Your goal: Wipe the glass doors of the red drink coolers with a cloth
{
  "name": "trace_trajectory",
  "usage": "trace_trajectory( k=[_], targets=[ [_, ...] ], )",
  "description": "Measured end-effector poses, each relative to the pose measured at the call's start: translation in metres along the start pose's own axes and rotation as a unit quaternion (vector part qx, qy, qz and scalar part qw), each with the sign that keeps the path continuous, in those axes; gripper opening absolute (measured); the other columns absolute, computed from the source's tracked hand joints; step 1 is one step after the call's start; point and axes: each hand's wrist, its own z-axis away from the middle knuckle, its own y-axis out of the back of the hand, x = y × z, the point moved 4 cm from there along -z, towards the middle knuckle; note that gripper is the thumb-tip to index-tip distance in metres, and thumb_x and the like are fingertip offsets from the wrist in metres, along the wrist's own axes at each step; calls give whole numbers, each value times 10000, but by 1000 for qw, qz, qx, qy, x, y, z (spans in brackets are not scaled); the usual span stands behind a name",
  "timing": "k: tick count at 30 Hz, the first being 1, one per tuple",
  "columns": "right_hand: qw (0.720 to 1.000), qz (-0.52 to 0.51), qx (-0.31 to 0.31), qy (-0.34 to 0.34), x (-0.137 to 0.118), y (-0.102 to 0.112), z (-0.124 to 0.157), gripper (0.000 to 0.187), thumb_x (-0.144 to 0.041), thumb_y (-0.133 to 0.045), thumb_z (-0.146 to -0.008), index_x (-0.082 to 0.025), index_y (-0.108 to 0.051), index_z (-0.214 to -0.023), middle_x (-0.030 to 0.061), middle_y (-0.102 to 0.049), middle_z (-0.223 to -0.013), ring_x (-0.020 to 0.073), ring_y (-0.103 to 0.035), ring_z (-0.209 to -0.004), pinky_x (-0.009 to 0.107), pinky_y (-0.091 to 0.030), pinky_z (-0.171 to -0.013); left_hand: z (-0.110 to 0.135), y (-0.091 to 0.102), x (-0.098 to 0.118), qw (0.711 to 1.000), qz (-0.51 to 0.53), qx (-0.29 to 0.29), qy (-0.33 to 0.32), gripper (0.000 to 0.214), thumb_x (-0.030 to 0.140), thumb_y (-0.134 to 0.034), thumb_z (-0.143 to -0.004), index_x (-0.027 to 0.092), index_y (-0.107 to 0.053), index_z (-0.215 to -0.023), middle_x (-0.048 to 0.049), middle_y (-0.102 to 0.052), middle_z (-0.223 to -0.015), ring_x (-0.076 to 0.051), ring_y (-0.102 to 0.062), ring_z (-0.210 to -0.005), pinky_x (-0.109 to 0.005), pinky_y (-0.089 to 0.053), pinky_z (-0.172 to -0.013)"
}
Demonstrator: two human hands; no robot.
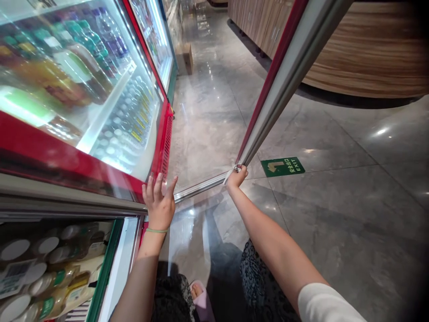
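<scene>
A glass fridge door (268, 100) with a red and grey frame stands swung out in front of me. My right hand (237, 177) is closed at its lower outer corner, where the upright meets the silver bottom rail (197, 187). Something small and white (228, 175) shows beside those fingers; I cannot make out what it is. My left hand (159, 205), with a green band at the wrist, has its fingers spread near the inner end of the rail. Whether its fingertips touch the glass I cannot tell.
The red-framed fridge (124, 172) at left holds several drink bottles (80, 62). Capped jars (47, 277) sit in a green-edged case at lower left. A green exit sign (283, 166) lies on the grey tiled floor. A wooden counter (368, 49) and a cardboard box (185, 58) stand farther off.
</scene>
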Motion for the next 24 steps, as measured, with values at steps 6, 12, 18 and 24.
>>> trace_trajectory(
  k=[6, 12, 18, 24],
  targets=[
    [990, -10, -119, 76, -39, -25, 118, 353, -46, -479, -725, -214, -536, -1030, 81, -520, -1083, 207, -586, -1029, 378, -499, -1006, -2, 11, -17, 999, -5, 23, 30, 541, 143, -569, -943, 365, -605, -1435, -130, -502, -1447, -296, -399, -1420, -500, -338, -1213],
    [990, -2, -115, 80, -41, -27, 112, 393, -46, -457, -730, -200, -516, -1086, 101, -482, -1142, 213, -580, -1099, 421, -489, -1050, 5, 14, -36, 999, -20, -13, 47, 510, 161, -565, -940, 354, -637, -1406, -137, -571, -1326, -281, -479, -1278, -475, -368, -1158],
    [991, -1, -95, 97, -46, -25, 109, 577, -90, -509, -731, -180, -450, -1298, 137, -473, -1220, 236, -548, -1207, 476, -478, -1092, 13, 33, -57, 997, -33, 15, 73, 554, 167, -590, -921, 347, -599, -1445, -135, -534, -1394, -297, -439, -1388, -515, -343, -1215],
    [900, -15, -323, 291, -77, -31, 211, 579, -113, -459, -881, -241, -493, -1444, 149, -462, -1372, 225, -554, -1305, 441, -522, -1096, 14, 51, -97, 996, -54, 26, 63, 585, 199, -634, -933, 393, -546, -1478, -76, -337, -1672, -347, -245, -1574, -592, -234, -1278]
  ],
)
